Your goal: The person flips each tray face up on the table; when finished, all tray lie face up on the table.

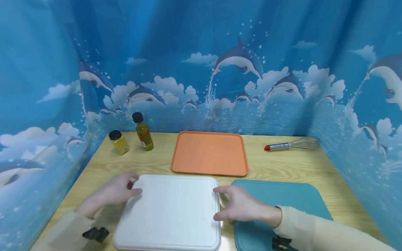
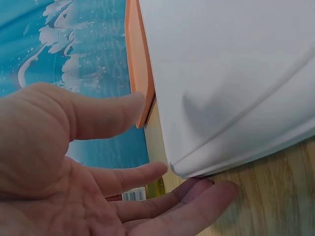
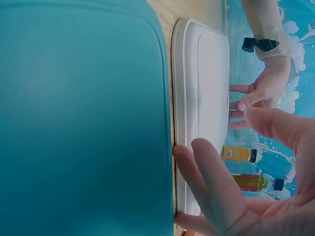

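Up close, the white tray (image 1: 169, 212) sits on the tabletop (image 1: 161, 158) between the left hand (image 1: 117, 190) and the right hand (image 1: 238, 204), both with thumb and fingers parted, gripping nothing; whether any fingertip touches the rim I can't tell. I'd match the hands across its sides for a level hold, minding the right (the teal tray (image 1: 279, 193) lies just beside, so fingers have little room). Farther off, the orange tray (image 1: 209, 153) lies near, so I'd avoid shoving the white one forward.
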Demonstrator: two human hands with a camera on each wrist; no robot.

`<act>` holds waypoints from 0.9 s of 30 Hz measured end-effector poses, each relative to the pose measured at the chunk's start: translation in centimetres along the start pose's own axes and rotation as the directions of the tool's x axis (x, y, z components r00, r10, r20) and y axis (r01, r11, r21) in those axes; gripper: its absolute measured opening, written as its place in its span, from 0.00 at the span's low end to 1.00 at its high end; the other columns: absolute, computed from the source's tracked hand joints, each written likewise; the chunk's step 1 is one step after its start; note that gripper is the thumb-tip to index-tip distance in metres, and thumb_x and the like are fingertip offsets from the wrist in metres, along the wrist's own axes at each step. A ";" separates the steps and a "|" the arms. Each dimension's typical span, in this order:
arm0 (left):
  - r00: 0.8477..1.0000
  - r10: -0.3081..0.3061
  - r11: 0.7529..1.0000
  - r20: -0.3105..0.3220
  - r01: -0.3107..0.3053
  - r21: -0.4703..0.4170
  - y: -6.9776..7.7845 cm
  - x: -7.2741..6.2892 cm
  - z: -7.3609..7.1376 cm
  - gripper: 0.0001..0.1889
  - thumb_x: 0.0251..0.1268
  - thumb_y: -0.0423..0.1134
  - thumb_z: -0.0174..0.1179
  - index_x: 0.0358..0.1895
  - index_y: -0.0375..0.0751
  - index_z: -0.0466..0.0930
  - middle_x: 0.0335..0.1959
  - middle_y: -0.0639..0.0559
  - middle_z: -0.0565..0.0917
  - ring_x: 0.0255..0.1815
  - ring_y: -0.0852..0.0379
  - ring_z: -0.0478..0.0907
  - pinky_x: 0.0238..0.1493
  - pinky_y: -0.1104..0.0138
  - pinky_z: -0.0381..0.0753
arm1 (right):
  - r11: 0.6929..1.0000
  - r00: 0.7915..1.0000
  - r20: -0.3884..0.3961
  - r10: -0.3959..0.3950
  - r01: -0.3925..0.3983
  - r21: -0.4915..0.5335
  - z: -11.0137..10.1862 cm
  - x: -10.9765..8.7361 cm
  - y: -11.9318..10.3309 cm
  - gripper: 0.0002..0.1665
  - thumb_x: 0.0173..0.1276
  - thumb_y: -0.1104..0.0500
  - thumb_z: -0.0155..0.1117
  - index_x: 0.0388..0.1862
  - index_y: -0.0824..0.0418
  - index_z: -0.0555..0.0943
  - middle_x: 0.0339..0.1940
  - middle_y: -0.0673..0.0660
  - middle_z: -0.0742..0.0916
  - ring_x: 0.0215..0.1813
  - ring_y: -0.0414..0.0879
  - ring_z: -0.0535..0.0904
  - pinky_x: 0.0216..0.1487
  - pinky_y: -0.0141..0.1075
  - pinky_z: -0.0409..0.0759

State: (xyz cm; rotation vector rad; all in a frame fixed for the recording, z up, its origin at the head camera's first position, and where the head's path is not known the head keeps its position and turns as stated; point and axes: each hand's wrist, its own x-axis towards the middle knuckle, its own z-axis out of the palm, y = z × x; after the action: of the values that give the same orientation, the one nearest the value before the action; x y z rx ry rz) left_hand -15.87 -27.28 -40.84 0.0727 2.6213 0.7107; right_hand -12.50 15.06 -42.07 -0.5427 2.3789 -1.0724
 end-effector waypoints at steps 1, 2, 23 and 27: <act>1.000 0.001 1.000 0.004 -0.001 -0.028 -0.3 0.0 -0.1 0.35 0.79 0.44 0.71 0.76 0.24 0.71 0.55 0.32 0.88 0.43 0.48 0.88 0.41 0.53 0.92 | 1.000 1.000 0.004 -0.001 0.001 0.006 0.1 0.0 0.0 0.52 0.59 0.52 0.88 0.80 0.68 0.78 0.32 0.56 0.91 0.26 0.41 0.76 0.53 0.44 0.88; 1.000 -0.001 0.998 0.010 0.001 -0.062 -0.5 0.1 -0.1 0.33 0.80 0.43 0.70 0.76 0.25 0.71 0.55 0.33 0.87 0.43 0.49 0.87 0.39 0.55 0.92 | 1.000 1.000 0.005 -0.001 0.001 0.007 0.3 0.1 0.0 0.53 0.59 0.53 0.88 0.80 0.68 0.77 0.32 0.56 0.91 0.21 0.40 0.71 0.53 0.42 0.88; 0.997 -0.004 0.917 0.080 0.036 -0.396 -4.0 0.0 -2.2 0.32 0.81 0.27 0.60 0.82 0.35 0.61 0.61 0.28 0.79 0.49 0.48 0.89 0.47 0.51 0.97 | 0.999 0.996 -0.088 -0.024 0.022 -0.028 2.0 1.2 -0.7 0.55 0.53 0.55 0.92 0.79 0.68 0.79 0.53 0.60 0.83 0.48 0.47 0.84 0.44 0.32 0.81; 0.997 0.020 0.914 0.073 0.012 -0.405 -4.1 -0.6 -3.2 0.30 0.81 0.27 0.61 0.81 0.34 0.63 0.59 0.30 0.81 0.47 0.50 0.88 0.45 0.52 0.97 | 0.999 0.993 -0.116 -0.029 0.026 -0.027 2.3 1.6 -1.0 0.53 0.53 0.56 0.92 0.77 0.67 0.81 0.58 0.61 0.84 0.53 0.49 0.85 0.48 0.35 0.83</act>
State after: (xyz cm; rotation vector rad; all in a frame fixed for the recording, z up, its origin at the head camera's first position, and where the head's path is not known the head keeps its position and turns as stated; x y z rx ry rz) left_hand -16.40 -32.49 -40.13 -0.0174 2.3483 1.2130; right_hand -12.34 12.27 -43.04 -0.5374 2.4956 -1.1152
